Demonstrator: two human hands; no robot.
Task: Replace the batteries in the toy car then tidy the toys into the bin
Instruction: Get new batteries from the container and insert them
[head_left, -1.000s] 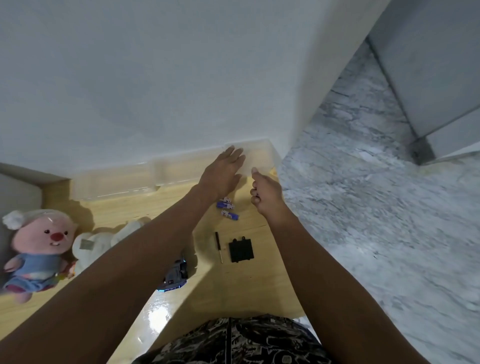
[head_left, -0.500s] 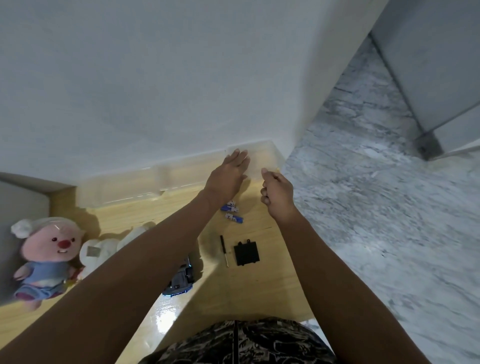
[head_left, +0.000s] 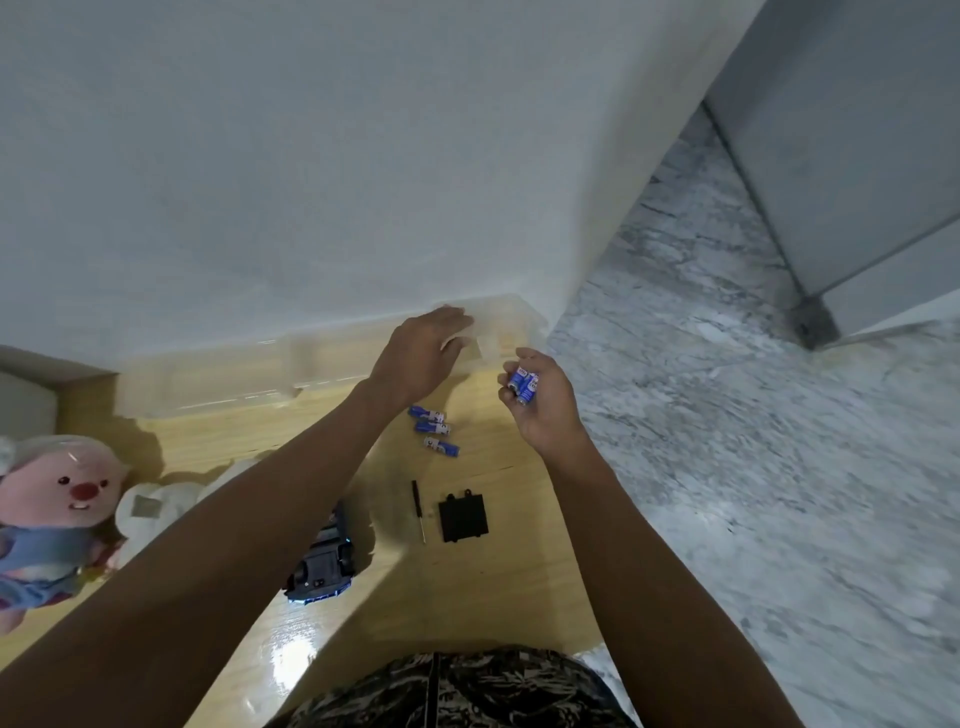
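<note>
Batteries number five: three loose batteries (head_left: 434, 427) lie on the wooden floor (head_left: 498, 587) just beyond the black battery cover (head_left: 463, 517), and two held batteries (head_left: 523, 385) sit in the right hand (head_left: 545, 402). One toy car (head_left: 323, 567) lies left of the cover, nearer the person, and one screwdriver (head_left: 418, 509) lies just beside the cover's left edge. Half a second ago the right hand showed no batteries; now it is turned palm-up, fingers curled round the pair. The left hand (head_left: 423, 356) reaches flat, fingers straight, onto the clear bin (head_left: 218, 376) beyond the cover.
</note>
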